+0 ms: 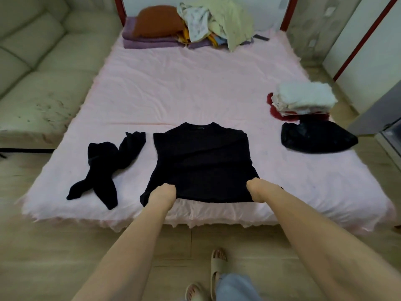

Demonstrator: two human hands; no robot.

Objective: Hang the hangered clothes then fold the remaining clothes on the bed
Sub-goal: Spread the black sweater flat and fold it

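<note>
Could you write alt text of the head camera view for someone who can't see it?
A person's left hand and right hand grip the bottom hem of a black knit sweater laid flat on a pink-sheeted bed. Dark leggings lie left; folded clothes sit right.

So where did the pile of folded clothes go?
In the head view, the folded stack sits on the right side of the pink bed, near its edge, just behind a crumpled black garment.
</note>
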